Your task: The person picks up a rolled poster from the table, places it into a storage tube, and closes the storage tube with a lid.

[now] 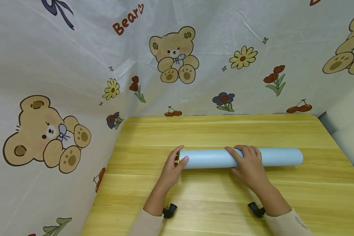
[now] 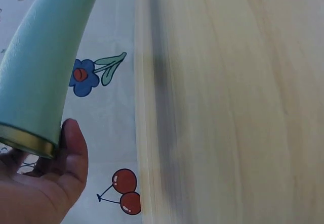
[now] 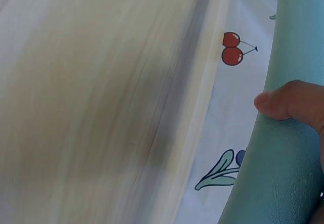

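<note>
A long light blue tube (image 1: 206, 158) lies crosswise in front of me over the wooden table, with a gold rim (image 2: 28, 140) at its left end. My left hand (image 1: 171, 168) grips that end, thumb on the near side and fingers round the far side. Right of the tube's middle, my right hand (image 1: 249, 167) holds it from above, its fingers over the top. In the right wrist view the thumb (image 3: 291, 102) presses against the tube's lightly creased surface. The tube's far right end looks rounded in the head view. What is inside the tube is hidden.
The wooden table (image 1: 224, 134) reaches back to a white cloth (image 1: 212, 23) printed with bears, flowers and cherries, which also hangs along the left side. A black piece (image 1: 169, 210) shows at the left wrist, and another black piece (image 1: 256, 209) at the right.
</note>
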A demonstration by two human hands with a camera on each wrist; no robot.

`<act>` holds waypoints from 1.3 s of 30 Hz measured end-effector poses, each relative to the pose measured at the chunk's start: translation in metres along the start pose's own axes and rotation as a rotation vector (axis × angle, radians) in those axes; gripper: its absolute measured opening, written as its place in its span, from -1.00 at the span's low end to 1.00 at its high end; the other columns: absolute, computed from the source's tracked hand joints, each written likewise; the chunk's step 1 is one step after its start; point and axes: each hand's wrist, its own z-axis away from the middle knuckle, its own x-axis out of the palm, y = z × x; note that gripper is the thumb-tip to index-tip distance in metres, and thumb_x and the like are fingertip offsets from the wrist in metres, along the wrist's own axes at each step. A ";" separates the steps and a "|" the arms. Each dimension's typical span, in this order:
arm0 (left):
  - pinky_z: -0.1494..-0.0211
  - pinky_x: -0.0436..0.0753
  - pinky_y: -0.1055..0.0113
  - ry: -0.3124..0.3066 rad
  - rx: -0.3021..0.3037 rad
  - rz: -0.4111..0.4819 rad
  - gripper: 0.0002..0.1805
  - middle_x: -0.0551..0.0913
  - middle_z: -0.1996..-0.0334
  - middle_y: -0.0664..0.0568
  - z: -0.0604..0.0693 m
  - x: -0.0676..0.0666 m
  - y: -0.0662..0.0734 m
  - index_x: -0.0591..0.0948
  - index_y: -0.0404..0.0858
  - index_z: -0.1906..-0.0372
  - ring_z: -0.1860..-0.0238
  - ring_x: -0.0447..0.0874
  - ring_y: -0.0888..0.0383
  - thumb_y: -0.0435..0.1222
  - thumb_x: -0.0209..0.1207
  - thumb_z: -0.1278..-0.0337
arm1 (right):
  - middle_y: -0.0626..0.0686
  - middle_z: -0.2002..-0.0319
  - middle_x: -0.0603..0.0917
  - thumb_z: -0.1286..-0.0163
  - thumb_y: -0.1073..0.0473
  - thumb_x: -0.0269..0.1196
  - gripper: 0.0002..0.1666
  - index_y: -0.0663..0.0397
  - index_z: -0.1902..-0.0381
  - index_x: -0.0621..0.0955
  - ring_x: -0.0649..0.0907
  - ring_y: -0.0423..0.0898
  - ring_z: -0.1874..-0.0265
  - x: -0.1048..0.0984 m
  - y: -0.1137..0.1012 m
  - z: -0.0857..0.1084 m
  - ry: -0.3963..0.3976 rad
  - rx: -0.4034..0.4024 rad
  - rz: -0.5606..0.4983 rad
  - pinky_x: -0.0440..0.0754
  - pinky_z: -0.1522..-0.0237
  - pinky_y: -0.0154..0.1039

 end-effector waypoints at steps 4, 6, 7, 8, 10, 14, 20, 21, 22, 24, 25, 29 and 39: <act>-0.24 0.51 0.04 0.040 -0.040 0.003 -0.34 0.35 -0.41 0.01 -0.002 0.005 0.001 0.28 0.16 -0.49 -0.30 0.41 -0.05 0.15 0.15 -0.37 | 0.25 -0.14 0.52 0.35 0.22 0.74 0.19 -0.20 -0.35 0.49 0.49 0.29 -0.15 0.001 -0.007 0.000 0.000 -0.011 0.024 0.18 -0.33 0.36; -0.23 0.53 0.03 0.058 -0.053 0.007 -0.32 0.40 -0.35 0.05 -0.002 0.007 0.001 0.29 0.09 -0.48 -0.28 0.43 -0.05 0.15 0.17 -0.36 | 0.24 -0.13 0.52 0.35 0.21 0.74 0.20 -0.21 -0.35 0.49 0.48 0.29 -0.15 0.002 -0.010 0.000 0.002 -0.029 0.034 0.16 -0.34 0.38; -0.22 0.52 0.05 0.068 -0.061 0.010 -0.33 0.41 -0.34 0.08 -0.002 0.007 0.001 0.31 0.10 -0.46 -0.27 0.43 -0.03 0.15 0.17 -0.35 | 0.24 -0.12 0.53 0.35 0.19 0.75 0.19 -0.22 -0.35 0.49 0.49 0.29 -0.15 0.002 -0.011 0.000 0.003 -0.040 0.038 0.16 -0.35 0.38; -0.21 0.52 0.06 0.078 -0.062 0.010 -0.33 0.43 -0.33 0.09 -0.003 0.008 0.001 0.32 0.07 -0.46 -0.27 0.43 -0.02 0.14 0.18 -0.34 | 0.24 -0.11 0.54 0.35 0.17 0.75 0.19 -0.22 -0.34 0.50 0.50 0.28 -0.13 0.002 -0.012 0.000 0.004 -0.052 0.041 0.15 -0.36 0.39; -0.18 0.51 0.09 0.086 -0.060 0.024 -0.35 0.46 -0.31 0.08 -0.002 0.008 0.000 0.35 0.03 -0.43 -0.25 0.45 -0.01 0.12 0.20 -0.34 | 0.24 -0.07 0.55 0.34 0.14 0.74 0.16 -0.23 -0.33 0.51 0.53 0.27 -0.09 0.000 -0.014 -0.001 0.002 -0.074 0.042 0.15 -0.37 0.39; -0.15 0.53 0.12 0.103 -0.055 0.055 -0.43 0.50 -0.28 0.04 -0.002 0.008 0.002 0.41 0.04 -0.36 -0.22 0.48 0.00 0.06 0.22 -0.34 | 0.23 -0.01 0.56 0.29 0.06 0.73 0.14 -0.26 -0.35 0.51 0.61 0.23 0.02 -0.004 -0.016 -0.002 -0.042 -0.117 0.050 0.27 -0.34 0.33; -0.13 0.53 0.15 0.186 -0.042 0.114 -0.55 0.57 -0.21 0.01 0.000 0.012 0.006 0.49 0.03 -0.24 -0.18 0.52 0.02 -0.01 0.26 -0.32 | 0.23 -0.03 0.55 0.21 0.01 0.71 0.13 -0.24 -0.39 0.47 0.61 0.26 0.01 -0.010 -0.023 -0.005 -0.080 -0.158 0.068 0.49 -0.12 0.26; -0.11 0.53 0.16 0.203 -0.040 0.120 -0.56 0.57 -0.21 0.00 0.001 0.012 0.006 0.50 0.02 -0.22 -0.17 0.53 0.03 -0.02 0.26 -0.32 | 0.23 -0.04 0.55 0.21 0.01 0.71 0.13 -0.24 -0.39 0.47 0.61 0.27 0.00 -0.010 -0.025 -0.005 -0.078 -0.162 0.071 0.49 -0.12 0.27; -0.11 0.53 0.16 0.223 -0.039 0.127 -0.58 0.59 -0.19 -0.01 0.001 0.013 0.006 0.52 0.02 -0.20 -0.16 0.54 0.04 -0.03 0.27 -0.31 | 0.23 -0.05 0.55 0.20 0.01 0.71 0.13 -0.24 -0.39 0.46 0.60 0.28 -0.01 -0.010 -0.026 -0.005 -0.076 -0.164 0.072 0.49 -0.11 0.27; -0.09 0.53 0.17 0.256 -0.038 0.141 -0.62 0.60 -0.16 -0.02 0.002 0.013 0.007 0.53 0.02 -0.16 -0.13 0.55 0.05 -0.05 0.27 -0.31 | 0.22 -0.06 0.55 0.21 0.01 0.71 0.14 -0.25 -0.40 0.45 0.59 0.29 -0.01 -0.010 -0.029 -0.006 -0.071 -0.168 0.073 0.48 -0.12 0.27; -0.07 0.53 0.17 0.271 -0.040 0.147 -0.64 0.60 -0.15 -0.02 0.002 0.013 0.008 0.54 0.02 -0.14 -0.10 0.55 0.06 -0.06 0.27 -0.30 | 0.22 -0.06 0.55 0.21 0.01 0.71 0.15 -0.25 -0.40 0.45 0.59 0.29 -0.01 -0.010 -0.031 -0.006 -0.068 -0.169 0.073 0.48 -0.12 0.28; 0.09 0.54 0.19 0.309 -0.071 0.157 -0.68 0.60 -0.02 -0.04 0.003 0.013 0.009 0.55 -0.06 -0.04 0.06 0.54 0.06 -0.05 0.25 -0.30 | 0.21 -0.06 0.56 0.23 0.03 0.72 0.16 -0.27 -0.40 0.46 0.60 0.28 0.00 -0.008 -0.034 -0.006 -0.060 -0.166 0.071 0.48 -0.12 0.27; 0.10 0.48 0.23 0.330 -0.117 0.209 -0.71 0.56 0.02 -0.06 0.007 0.015 0.006 0.53 -0.10 0.02 0.13 0.49 0.06 -0.01 0.19 -0.37 | 0.20 -0.05 0.56 0.23 0.05 0.72 0.15 -0.27 -0.39 0.47 0.60 0.29 0.00 -0.004 -0.038 -0.006 -0.063 -0.159 0.073 0.47 -0.12 0.26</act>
